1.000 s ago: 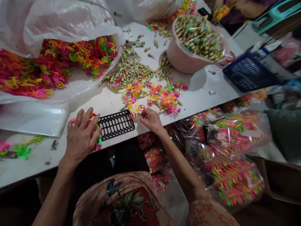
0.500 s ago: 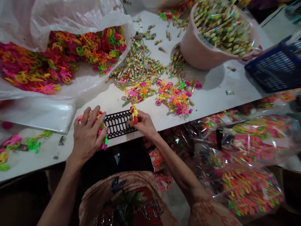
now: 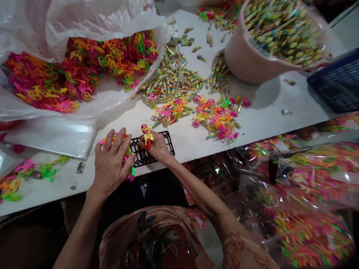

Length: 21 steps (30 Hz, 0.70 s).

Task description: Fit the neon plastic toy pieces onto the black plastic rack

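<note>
Black plastic lattice tray point(image 3: 165, 144) lies at the white table's point(image 3: 252, 119) near edge. Over its middle, the right hand point(image 3: 157, 146) pinches a yellow-and-red plastic toy bicycle point(image 3: 147, 136). Left of the tray, the left hand point(image 3: 112, 164) presses spread fingers on a bunch of neon toy bicycles point(image 3: 129, 172).

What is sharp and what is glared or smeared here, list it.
Head view: left hand, right hand with its toy bicycle and the black tray are sharp; the plastic bag catches white glare; the blue basket at the edge smears.
</note>
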Tool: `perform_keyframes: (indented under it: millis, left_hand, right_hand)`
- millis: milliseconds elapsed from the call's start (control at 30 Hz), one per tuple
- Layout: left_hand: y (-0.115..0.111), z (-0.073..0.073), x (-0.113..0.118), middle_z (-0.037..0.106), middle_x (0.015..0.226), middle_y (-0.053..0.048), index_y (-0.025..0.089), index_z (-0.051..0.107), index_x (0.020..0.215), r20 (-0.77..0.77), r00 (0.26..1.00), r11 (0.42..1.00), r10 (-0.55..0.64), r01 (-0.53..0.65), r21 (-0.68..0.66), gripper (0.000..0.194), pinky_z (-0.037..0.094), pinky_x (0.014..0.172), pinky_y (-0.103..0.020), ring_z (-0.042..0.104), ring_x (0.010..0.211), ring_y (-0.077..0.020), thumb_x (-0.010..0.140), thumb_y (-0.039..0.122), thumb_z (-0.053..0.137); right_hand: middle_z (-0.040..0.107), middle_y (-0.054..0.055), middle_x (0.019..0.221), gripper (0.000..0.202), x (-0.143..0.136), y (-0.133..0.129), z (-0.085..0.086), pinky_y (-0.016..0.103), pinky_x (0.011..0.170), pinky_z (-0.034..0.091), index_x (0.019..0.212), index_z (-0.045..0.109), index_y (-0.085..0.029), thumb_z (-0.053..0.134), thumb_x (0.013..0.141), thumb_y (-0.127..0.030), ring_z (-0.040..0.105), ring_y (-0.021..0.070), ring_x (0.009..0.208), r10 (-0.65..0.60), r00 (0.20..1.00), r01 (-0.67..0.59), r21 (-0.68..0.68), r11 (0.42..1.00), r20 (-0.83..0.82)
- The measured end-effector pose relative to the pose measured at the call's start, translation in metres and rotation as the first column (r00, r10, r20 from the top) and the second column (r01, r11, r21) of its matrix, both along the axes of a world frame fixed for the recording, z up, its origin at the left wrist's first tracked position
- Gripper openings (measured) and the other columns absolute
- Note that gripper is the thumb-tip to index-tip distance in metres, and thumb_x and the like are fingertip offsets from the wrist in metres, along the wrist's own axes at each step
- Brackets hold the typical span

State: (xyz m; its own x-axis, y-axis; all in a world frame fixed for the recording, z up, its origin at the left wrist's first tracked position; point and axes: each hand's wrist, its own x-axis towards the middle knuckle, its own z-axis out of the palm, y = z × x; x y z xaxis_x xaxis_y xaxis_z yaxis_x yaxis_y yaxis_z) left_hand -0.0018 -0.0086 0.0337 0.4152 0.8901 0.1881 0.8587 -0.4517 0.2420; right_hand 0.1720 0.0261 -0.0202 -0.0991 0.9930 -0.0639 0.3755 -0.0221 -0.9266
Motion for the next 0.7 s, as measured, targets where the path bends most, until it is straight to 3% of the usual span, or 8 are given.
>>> perform_keyframes:
  millis: [167, 367, 533, 600, 700]
  left_hand:
    - [0.0, -0.001, 0.0, 0.042, 0.152, -0.01, 0.024, 0.037, 0.148, -0.024, 1.0, 1.0, -0.01, 0.01, 0.002, 0.055, 0.024, 0.113, -0.052, 0.031, 0.144, -0.0312, 0.095, 0.039, 0.042]
    - [0.001, -0.001, 0.001, 0.039, 0.154, -0.012, 0.022, 0.031, 0.151, -0.029, 1.0, 1.0, -0.007, 0.006, -0.029, 0.059, 0.022, 0.113, -0.053, 0.027, 0.146, -0.0322, 0.095, 0.041, 0.039]
    - [0.0, 0.0, 0.001, 0.038, 0.155, -0.008, 0.027, 0.034, 0.15, -0.031, 0.999, 0.999, 0.004, -0.006, -0.054, 0.055, 0.021, 0.113, -0.054, 0.024, 0.147, -0.0318, 0.097, 0.04, 0.036]
    - [0.0, -0.001, 0.002, 0.039, 0.154, -0.007, 0.029, 0.035, 0.149, -0.026, 0.999, 0.998, 0.019, -0.021, -0.061, 0.053, 0.022, 0.113, -0.054, 0.024, 0.147, -0.0315, 0.097, 0.039, 0.035]
    - [0.0, -0.003, 0.003, 0.041, 0.153, -0.007, 0.029, 0.035, 0.149, 0.001, 0.999, 0.998, 0.033, -0.033, -0.048, 0.053, 0.023, 0.113, -0.053, 0.027, 0.146, -0.0308, 0.097, 0.041, 0.035]
  right_hand:
    - [0.059, 0.002, 0.078, 0.01, -0.018, 0.009, -0.001, 0.024, 0.068, 0.041, 0.073, 0.063, -0.016, 0.058, 0.081, -0.014, 0.055, 0.0146, 0.073, 0.134, 0.97, -0.142, 0.027, 0.989, 0.205]
    - [0.062, 0.009, 0.098, 0.014, -0.024, 0.003, 0.008, 0.027, 0.069, 0.042, 0.091, 0.066, -0.017, 0.052, 0.087, -0.018, 0.058, 0.0186, 0.081, 0.265, 0.816, -0.273, -0.061, 0.96, 0.514]
    - [0.065, 0.007, 0.096, 0.016, -0.017, 0.012, 0.028, 0.026, 0.077, 0.043, 0.099, 0.067, -0.015, 0.057, 0.087, -0.019, 0.06, 0.018, 0.088, 0.373, 0.762, -0.357, -0.138, 0.924, 0.53]
    - [0.067, 0.008, 0.097, 0.021, -0.004, 0.018, 0.038, 0.027, 0.078, 0.044, 0.104, 0.066, -0.014, 0.059, 0.087, -0.023, 0.061, 0.0187, 0.091, 0.328, 0.768, -0.301, -0.142, 0.943, 0.55]
    - [0.068, 0.013, 0.101, 0.031, 0.016, 0.028, 0.044, 0.033, 0.083, 0.045, 0.108, 0.066, -0.013, 0.049, 0.095, -0.035, 0.062, 0.024, 0.099, 0.055, 0.721, 0.021, -0.102, 0.995, 0.691]
